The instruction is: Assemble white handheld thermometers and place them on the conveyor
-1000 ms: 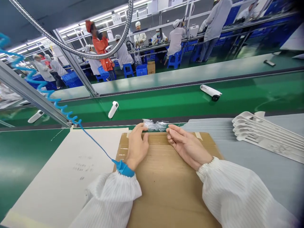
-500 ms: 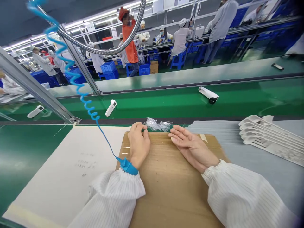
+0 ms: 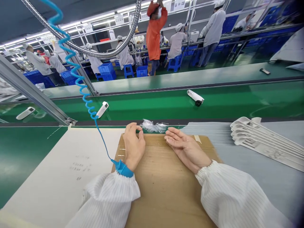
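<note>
Head view, operator's reference. My left grip (image 3: 134,147) is released, its fingers loosely curled and empty, with the thumb and forefinger just beside the left end of the crumpled clear plastic film (image 3: 154,126). My right grip (image 3: 186,148) is released as well, palm turned partly up and fingers extended, the tips just beside the film's right end. The film lies between the two grips and ahead of them, at the far edge of a cardboard sheet (image 3: 163,186) on the green desk (image 3: 28,155).

Handling note: film this light is best taken with a gentle fingertip pinch, not swept across the cardboard.

Left of the left grip lies a white paper sheet (image 3: 59,180) with faint writing. Right of the right grip, stacked white moulded parts (image 3: 266,142) rest on a grey sheet (image 3: 268,186). A blue wrist strap (image 3: 122,168) circles the left wrist, its coiled cord (image 3: 89,106) rising ahead and left. Beyond the film, white devices (image 3: 196,97) lie on a green conveyor belt (image 3: 147,110).
</note>
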The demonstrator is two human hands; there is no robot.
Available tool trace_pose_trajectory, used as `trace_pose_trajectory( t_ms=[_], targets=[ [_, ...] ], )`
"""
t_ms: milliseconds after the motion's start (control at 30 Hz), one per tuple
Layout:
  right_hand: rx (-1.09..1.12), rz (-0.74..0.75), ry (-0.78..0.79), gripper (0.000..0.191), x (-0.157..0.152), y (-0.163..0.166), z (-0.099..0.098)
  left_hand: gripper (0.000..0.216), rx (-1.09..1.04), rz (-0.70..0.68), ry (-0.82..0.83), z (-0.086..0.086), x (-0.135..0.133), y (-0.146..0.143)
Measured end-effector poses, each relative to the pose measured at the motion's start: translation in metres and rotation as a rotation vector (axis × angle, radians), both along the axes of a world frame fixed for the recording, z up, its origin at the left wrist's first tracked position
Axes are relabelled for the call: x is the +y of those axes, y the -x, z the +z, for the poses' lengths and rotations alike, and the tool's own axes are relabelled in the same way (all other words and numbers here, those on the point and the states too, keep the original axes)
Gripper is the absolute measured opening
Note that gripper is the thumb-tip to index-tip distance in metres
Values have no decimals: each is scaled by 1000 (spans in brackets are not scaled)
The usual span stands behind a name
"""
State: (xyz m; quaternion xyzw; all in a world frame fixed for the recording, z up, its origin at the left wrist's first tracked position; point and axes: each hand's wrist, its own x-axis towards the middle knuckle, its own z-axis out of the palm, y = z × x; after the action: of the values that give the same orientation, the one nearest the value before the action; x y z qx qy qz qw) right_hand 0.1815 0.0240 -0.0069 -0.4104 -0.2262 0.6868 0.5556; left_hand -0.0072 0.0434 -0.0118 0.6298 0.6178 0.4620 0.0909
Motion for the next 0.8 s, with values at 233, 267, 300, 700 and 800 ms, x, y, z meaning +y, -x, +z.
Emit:
trace_pose_trajectory(
  t_ms=[233,267,300,700,800],
  targets=[
    [-4,-13,8,46,1,2,2,15,-14,-21,-1,0,-1,0],
    [-2,-12,7,46,1,2,1,15,-15,-22,1,0,0,0],
    [2,-11,6,46,1,2,1,14,-13,-23,3,0,0,0],
    [9,20,-6,44,0,-1,1,15,-9,-27,5,0,0,0],
    [3,21,-7,44,1,-1,0,16,-12,-28,-2,0,0,-1]
  ],
)
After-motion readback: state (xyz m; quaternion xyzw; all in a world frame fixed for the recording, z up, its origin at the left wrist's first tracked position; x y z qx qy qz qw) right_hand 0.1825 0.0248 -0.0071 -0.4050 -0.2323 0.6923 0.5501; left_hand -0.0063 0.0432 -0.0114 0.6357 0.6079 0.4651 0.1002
